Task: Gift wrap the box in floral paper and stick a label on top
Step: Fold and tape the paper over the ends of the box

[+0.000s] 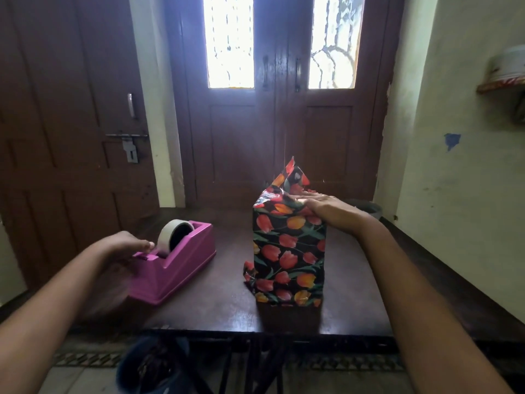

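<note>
Head view: nearest, below the near edge of the dark wooden table (227, 311), a blue bucket (147, 368) stands on the floor at the left. On the left part of the table sits a pink tape dispenser (181, 268) carrying a roll of tape (174, 234), its low cutter end pointing near-left. The left hand (125, 245) is at that cutter end with fingers bent downward and the thumb tip just beside the roll. The hand is blurred, so I cannot tell whether it pinches tape or only rests there.

To the right, near the table's middle, the box (288, 257) stands upright, covered in floral paper (287, 280) with red and orange tulips on black. A loose bit of paper sticks out at its lower left corner. The right hand (326, 210) lies flat on the box's top, fingers straight and released, pressing the folded paper down. Just beyond the fingers a pointed flap of paper stands up from the far side.

Beyond the table a brown double door (284, 123) with two bright glass panes faces the camera. A single brown door (71, 109) with a latch is at the far left, and a small shelf (500, 85) hangs on the pale wall at the far right
</note>
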